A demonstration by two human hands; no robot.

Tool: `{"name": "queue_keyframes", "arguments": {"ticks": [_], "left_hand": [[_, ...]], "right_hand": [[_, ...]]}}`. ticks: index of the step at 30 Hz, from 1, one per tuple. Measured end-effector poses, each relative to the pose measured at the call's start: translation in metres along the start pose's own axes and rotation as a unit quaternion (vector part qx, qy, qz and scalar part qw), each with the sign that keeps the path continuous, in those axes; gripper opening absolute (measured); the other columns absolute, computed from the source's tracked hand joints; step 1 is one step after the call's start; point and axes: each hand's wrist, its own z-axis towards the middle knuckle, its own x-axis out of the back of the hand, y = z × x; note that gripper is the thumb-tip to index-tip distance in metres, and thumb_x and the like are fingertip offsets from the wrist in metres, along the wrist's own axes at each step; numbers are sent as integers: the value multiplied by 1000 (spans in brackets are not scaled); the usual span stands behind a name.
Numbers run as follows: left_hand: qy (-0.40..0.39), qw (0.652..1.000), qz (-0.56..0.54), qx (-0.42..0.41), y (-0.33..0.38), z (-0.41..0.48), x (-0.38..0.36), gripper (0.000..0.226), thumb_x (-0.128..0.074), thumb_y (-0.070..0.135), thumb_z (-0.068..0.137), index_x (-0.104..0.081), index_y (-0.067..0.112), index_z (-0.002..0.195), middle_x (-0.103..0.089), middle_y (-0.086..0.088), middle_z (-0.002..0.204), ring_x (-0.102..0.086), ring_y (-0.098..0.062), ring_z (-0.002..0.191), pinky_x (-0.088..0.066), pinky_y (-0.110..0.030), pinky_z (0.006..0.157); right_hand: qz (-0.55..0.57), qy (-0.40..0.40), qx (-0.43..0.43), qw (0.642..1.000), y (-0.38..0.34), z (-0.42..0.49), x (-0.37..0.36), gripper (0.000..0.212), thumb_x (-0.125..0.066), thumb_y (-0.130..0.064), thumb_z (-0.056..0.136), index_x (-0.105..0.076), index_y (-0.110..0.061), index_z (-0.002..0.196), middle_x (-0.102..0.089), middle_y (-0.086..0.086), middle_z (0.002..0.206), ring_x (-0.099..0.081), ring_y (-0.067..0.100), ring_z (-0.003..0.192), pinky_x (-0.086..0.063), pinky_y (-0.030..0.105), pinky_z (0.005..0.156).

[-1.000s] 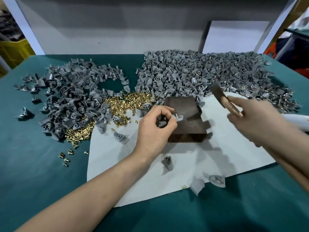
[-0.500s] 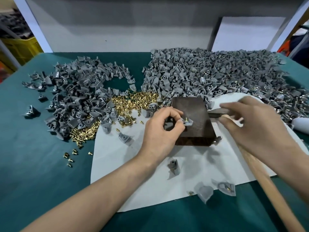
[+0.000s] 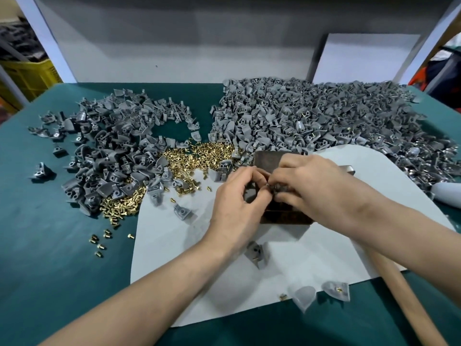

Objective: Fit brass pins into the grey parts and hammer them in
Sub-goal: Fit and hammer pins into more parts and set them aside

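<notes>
Green table point(image 3: 50, 245) carries grey parts point(image 3: 311, 116) in a large pile far right and a smaller pile point(image 3: 112, 151) far left, with a heap of brass pins point(image 3: 199, 158) between them. A pale sheet point(image 3: 324, 258) lies before me with the dark block point(image 3: 287, 217) on it. The hammer point(image 3: 409, 303) runs under my right forearm, head just beyond the hand; whether my palm grips it I cannot tell. Risks, in my judgement: the handle could roll or snag the forearm if I shift; the part could skate off the block if struck off-centre; a pin seated crooked would bend or jam under the blow; fingers left this close would be hit. Both forearms converge over the block. My left hand point(image 3: 234, 211) is curled, fingertips pinching at one grey part point(image 3: 280, 188) held above the block; my right hand point(image 3: 316, 186), knuckles up, pinches the same part from the other side. Whether a pin is already in it is hidden by my fingers
</notes>
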Motion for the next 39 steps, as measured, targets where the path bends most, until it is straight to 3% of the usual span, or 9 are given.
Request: {"name": "queue_keyframes", "arguments": {"ticks": [5,10,14,21,24,27,29,32,39], "left_hand": [[-9,999,32,-16,3,-2,2,7,-53,26,84,-54,23,78,-62,8,91,-52,-7,85,-42,-27,74],[-16,997,63,-47,8,-3,4,10,-55,15,94,-60,14,86,-63,5,96,-57,-14,95,-48,-38,84],[-48,993,84,-61,10,-4,5,8,-51,15,98,-57,16,91,-63,4,91,-55,-16,89,-45,-33,75],[-63,992,90,-54,9,-4,5,13,-48,17,99,-54,24,91,-61,19,95,-45,24,93,-39,-10,80],[-60,993,83,-56,8,-5,4,12,-48,23,99,-54,23,89,-63,17,96,-45,24,96,-40,-32,101],[-50,996,59,-44,8,-6,4,16,-51,18,98,-54,25,84,-67,14,103,-45,18,111,-31,-50,110],[-45,997,51,-31,7,-5,3,20,-53,17,97,-54,29,82,-67,17,108,-42,7,127,-27,-50,114],[-41,998,46,-21,7,-5,3,19,-55,19,96,-55,32,82,-67,17,112,-39,3,131,-24,-50,115],[-40,998,37,-14,4,-6,4,11,-56,17,96,-59,22,86,-67,14,111,-43,9,122,-32,-41,112]], "right_hand": [[21,6,56,998,8,5,0,21,-59,-26,88,-60,-10,102,-46,-3,91,-55,23,94,-44,37,82],[38,58,74,995,16,1,-7,18,-67,-23,85,-62,-6,89,-45,-5,83,-49,17,74,-35,26,67],[58,71,83,992,18,2,-8,20,-73,-19,80,-57,-7,78,-43,-7,78,-40,11,70,-26,20,62],[63,79,58,993,13,0,-10,21,-72,-22,82,-57,-7,78,-42,-5,77,-44,17,70,-38,31,64],[96,98,13,990,10,-7,-14,16,-72,-21,81,-64,-6,83,-50,-3,80,-53,20,75,-47,38,72],[214,128,-43,968,12,-13,-16,6,-72,-11,80,-73,-7,84,-66,1,75,-59,12,63,-50,24,64],[331,130,-98,929,14,-14,-19,7,-69,-3,82,-74,-7,83,-69,7,67,-62,9,54,-46,13,49],[402,144,-138,894,16,-14,-26,11,-69,1,81,-70,-10,77,-70,13,66,-66,20,57,-53,22,57],[413,170,-160,880,13,-11,-30,17,-68,-1,80,-66,-14,70,-64,1,53,-57,7,46,-45,14,48]]}}
